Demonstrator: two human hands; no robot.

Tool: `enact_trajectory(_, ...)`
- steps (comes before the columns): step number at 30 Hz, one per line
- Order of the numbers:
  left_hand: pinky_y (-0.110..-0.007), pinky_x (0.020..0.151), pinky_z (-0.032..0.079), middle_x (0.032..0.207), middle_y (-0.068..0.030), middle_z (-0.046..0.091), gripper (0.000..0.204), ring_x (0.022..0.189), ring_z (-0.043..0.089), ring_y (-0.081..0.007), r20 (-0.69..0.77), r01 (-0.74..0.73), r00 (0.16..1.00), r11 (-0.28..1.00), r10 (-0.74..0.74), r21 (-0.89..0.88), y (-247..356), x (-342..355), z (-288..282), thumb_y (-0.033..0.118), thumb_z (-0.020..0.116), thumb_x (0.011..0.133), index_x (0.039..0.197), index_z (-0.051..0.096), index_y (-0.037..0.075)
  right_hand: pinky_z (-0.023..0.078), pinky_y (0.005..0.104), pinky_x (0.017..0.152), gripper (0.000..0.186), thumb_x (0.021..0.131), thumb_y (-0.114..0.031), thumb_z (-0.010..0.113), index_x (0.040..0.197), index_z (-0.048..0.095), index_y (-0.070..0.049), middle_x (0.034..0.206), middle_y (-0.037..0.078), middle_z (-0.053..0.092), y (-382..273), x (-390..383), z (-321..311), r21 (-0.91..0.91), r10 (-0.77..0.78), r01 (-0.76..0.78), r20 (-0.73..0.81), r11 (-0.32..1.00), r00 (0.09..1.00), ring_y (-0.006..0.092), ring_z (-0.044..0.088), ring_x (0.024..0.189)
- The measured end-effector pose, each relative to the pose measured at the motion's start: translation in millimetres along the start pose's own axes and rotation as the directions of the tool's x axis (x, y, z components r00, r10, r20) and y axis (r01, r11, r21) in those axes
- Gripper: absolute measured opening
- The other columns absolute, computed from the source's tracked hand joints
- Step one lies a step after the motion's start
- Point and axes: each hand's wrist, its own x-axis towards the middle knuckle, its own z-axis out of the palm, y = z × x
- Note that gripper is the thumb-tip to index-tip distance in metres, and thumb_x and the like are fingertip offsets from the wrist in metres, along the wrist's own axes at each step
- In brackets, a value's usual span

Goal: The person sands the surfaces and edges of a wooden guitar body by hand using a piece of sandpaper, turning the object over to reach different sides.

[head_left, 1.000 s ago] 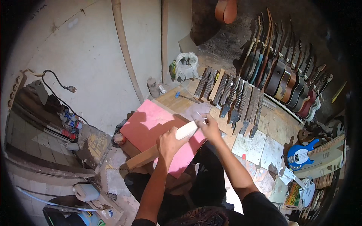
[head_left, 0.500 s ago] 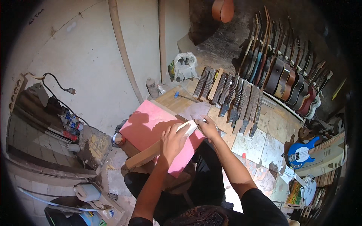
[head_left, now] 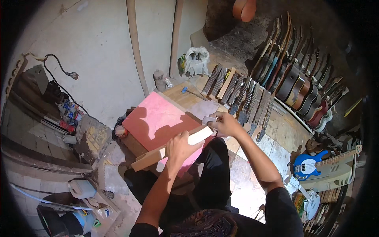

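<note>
My left hand [head_left: 181, 149] is closed round a long, pale wooden piece [head_left: 201, 135] shaped like a guitar neck. The piece slants across my lap, its far right end brightly lit and its thicker near end pointing left. Just above the lit end, my right hand [head_left: 226, 124] pinches a small, flat, pale sheet [head_left: 207, 119] that looks like sandpaper. Whether the sheet touches the wood I cannot tell. Beneath both hands lies a pink board [head_left: 158, 112], partly in shadow.
Several guitar necks [head_left: 237, 93] lie in a row on the floor ahead. A hammer with a blue head [head_left: 184, 90] rests by the board, and a small can [head_left: 121, 131] stands at its left. Guitars [head_left: 292, 81] lean at the far right; a blue bass [head_left: 310, 165] is nearer.
My right hand has come away from the wood's end and lifted, so the pale sheet now shows. The wooden piece has turned flatter, and my left hand has shifted a little nearer me.
</note>
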Motion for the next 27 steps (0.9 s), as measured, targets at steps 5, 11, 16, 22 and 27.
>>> enact_trajectory(5,-0.052,0.077,0.06,0.093,-0.0229,0.077,0.071,0.087,0.077,-0.041,0.049,0.041,0.998,0.999,-0.041,0.0,-4,-4,-5,0.067,0.083,0.075,0.099,0.073,0.002,0.06,0.0442,0.085,0.047,0.083,-0.035,0.08,0.117,0.077,-0.003,0.101,0.021,0.078,-74,-22,8,-0.361,-0.167,0.199,0.117,0.911,0.979,0.0369,0.077,0.095)
enact_trajectory(11,-0.052,0.076,0.06,0.092,-0.0224,0.077,0.071,0.086,0.077,-0.0404,0.032,0.025,0.999,1.0,-0.025,0.005,-1,-1,-4,0.068,0.082,0.075,0.098,0.073,0.002,0.06,0.0452,0.084,0.048,0.086,-0.04,0.078,0.118,0.077,-0.004,0.099,0.022,0.078,-48,13,-12,-0.435,-0.118,0.204,0.218,0.877,0.969,0.0367,0.077,0.095)
enact_trajectory(16,-0.052,0.074,0.06,0.09,-0.0222,0.077,0.07,0.085,0.077,-0.0414,0.041,0.028,0.999,1.0,-0.029,0.004,-2,0,-5,0.068,0.083,0.075,0.098,0.073,0.002,0.06,0.0451,0.083,0.046,0.086,-0.036,0.077,0.12,0.076,-0.005,0.096,0.021,0.078,-58,9,-14,-0.271,-0.047,0.108,0.224,0.957,0.974,0.0369,0.077,0.09)
enact_trajectory(22,-0.053,0.075,0.06,0.088,-0.0223,0.077,0.064,0.085,0.076,-0.0425,0.01,0.056,0.998,0.998,-0.056,0.001,-16,11,-4,0.064,0.083,0.075,0.088,0.071,0.003,0.058,0.0461,0.08,0.044,0.082,-0.023,0.081,0.121,0.074,-0.004,0.095,0.021,0.074,-72,-30,27,-0.352,-0.396,0.348,-0.073,0.869,0.915,0.04,0.073,0.086)
enact_trajectory(27,-0.054,0.076,0.06,0.087,-0.0236,0.076,0.06,0.084,0.076,-0.0424,-0.014,0.029,0.999,0.999,-0.03,-0.046,-6,20,-10,0.059,0.084,0.074,0.09,0.072,0.003,0.055,0.0489,0.088,0.042,0.084,-0.02,0.079,0.122,0.074,-0.004,0.101,0.02,0.074,-23,-4,27,0.267,0.021,0.046,-0.241,0.963,0.97,0.0413,0.069,0.094)
